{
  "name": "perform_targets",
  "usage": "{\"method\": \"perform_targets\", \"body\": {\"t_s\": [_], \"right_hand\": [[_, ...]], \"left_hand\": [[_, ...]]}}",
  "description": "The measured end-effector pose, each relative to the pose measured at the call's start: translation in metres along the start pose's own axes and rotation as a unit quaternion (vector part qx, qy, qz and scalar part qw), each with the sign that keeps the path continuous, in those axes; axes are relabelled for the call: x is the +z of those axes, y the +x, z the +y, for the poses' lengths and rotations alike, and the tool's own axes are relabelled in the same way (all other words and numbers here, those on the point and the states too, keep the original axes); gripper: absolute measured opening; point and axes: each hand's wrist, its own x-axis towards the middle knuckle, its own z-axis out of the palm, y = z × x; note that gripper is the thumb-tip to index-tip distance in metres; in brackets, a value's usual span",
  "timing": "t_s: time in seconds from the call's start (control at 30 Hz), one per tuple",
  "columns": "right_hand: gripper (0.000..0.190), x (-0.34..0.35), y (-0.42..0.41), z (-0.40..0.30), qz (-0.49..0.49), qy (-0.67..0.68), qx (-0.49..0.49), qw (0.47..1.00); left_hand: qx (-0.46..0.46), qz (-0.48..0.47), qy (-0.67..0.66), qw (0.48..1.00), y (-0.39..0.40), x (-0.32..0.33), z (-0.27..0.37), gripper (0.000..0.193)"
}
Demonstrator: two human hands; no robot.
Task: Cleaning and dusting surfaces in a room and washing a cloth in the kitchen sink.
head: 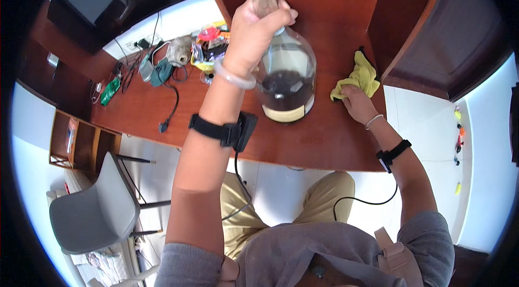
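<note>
My left hand [259, 27] grips the neck of a large clear glass bottle [288, 84] with a black cap. Dark contents fill its lower part, and a pale label wraps around near the base. The bottle is over the brown wooden desk [324, 141]; whether its base touches the wood I cannot tell. To the right, my right hand [357, 102] has its fingers on a crumpled yellow-green cloth [361, 76] lying at the desk's right side. The fingertips are partly hidden in the cloth's fold.
Left of the bottle are a basket of small items [209, 53], a tangle of cables [162, 72] and a loose plug [163, 126]. A brown upright panel [405, 15] bounds the desk at the right. A grey chair [97, 210] stands lower left.
</note>
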Motion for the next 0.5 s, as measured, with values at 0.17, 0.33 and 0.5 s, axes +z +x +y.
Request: {"method": "perform_targets", "body": {"t_s": [0.17,0.33,0.5], "right_hand": [[0.016,-0.020,-0.032,-0.039,-0.118,0.218,0.069,0.966],[0.026,-0.072,-0.001,-0.018,0.156,0.270,0.113,0.944],[0.048,-0.028,0.003,0.008,0.108,0.078,0.197,0.971]], "left_hand": [[-0.003,0.003,0.009,1.000,-0.002,-0.001,-0.002,0.010],[0.014,-0.027,0.025,0.999,0.001,-0.003,-0.003,0.012],[-0.015,-0.015,-0.019,1.000,-0.001,0.005,0.008,0.007]]}}
